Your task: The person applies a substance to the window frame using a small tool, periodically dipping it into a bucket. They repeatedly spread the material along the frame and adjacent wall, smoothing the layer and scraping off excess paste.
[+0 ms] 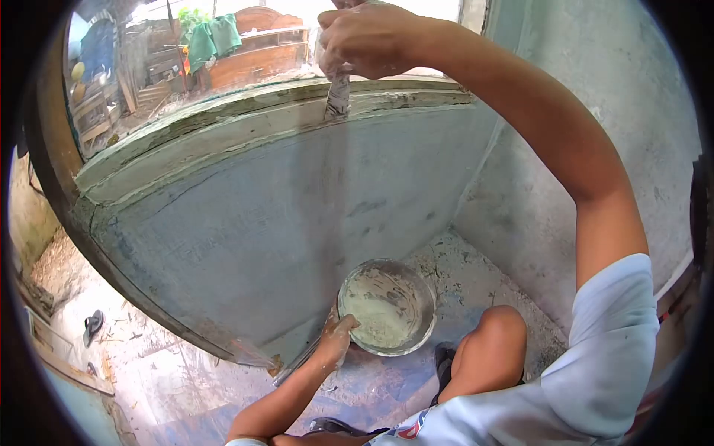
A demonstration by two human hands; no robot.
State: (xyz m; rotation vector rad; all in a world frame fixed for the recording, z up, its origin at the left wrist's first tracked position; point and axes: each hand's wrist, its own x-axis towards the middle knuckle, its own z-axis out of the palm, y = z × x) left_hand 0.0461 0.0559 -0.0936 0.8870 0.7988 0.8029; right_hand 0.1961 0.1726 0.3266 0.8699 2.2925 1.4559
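Observation:
My right hand (366, 41), smeared with pale paste, is closed around a putty knife at the window ledge. The putty-coated blade (338, 97) points down against the ledge's front edge; the hand hides the handle. Low in front of me, my left hand (339, 340) grips the left rim of a round metal bowl (433, 316), thumb over the edge. Whitish putty (383, 316) lies in the bowl and smears its inner wall.
The window ledge (223, 141) runs above a grey wall panel (245, 223), with another wall (573, 163) at right. My bent knee (494, 346) is right of the bowl. A slipper (93, 325) lies on the floor at left. Outside stands a wooden headboard (260, 56).

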